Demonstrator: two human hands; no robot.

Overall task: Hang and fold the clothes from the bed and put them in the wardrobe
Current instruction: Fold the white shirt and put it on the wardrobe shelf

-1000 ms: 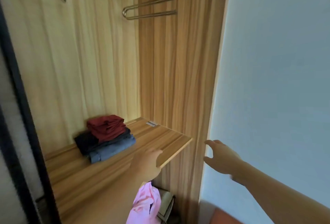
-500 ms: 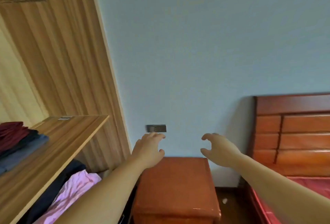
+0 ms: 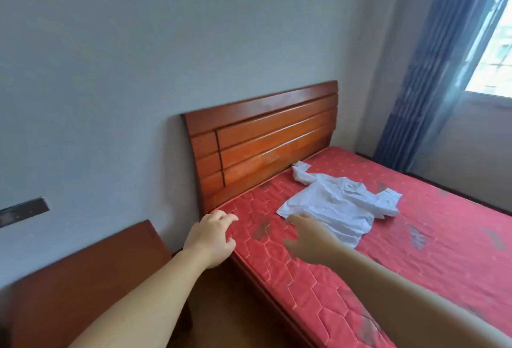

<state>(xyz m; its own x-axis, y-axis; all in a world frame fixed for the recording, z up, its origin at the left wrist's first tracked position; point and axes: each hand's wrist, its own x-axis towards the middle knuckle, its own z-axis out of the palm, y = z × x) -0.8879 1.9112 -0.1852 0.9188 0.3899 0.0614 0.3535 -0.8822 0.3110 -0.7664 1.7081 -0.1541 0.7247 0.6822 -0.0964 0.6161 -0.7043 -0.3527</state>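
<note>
A white shirt (image 3: 338, 203) lies spread out and crumpled on the red quilted mattress of the bed (image 3: 432, 225), near the wooden headboard (image 3: 263, 137). My left hand (image 3: 212, 236) reaches out over the mattress's near corner with loosely curled fingers and holds nothing. My right hand (image 3: 307, 239) hovers just short of the shirt's lower hem, fingers relaxed, empty. The wardrobe is out of view.
A brown wooden bedside table (image 3: 83, 278) stands at the lower left against the grey wall. A dark switch plate (image 3: 23, 211) is on the wall at the left. Blue curtains (image 3: 432, 64) and a window (image 3: 496, 31) are at the right.
The view has swung right from the wardrobe shelf, past the bedside table, to the bed. Both empty hands now reach toward the mattress and the white shirt.
</note>
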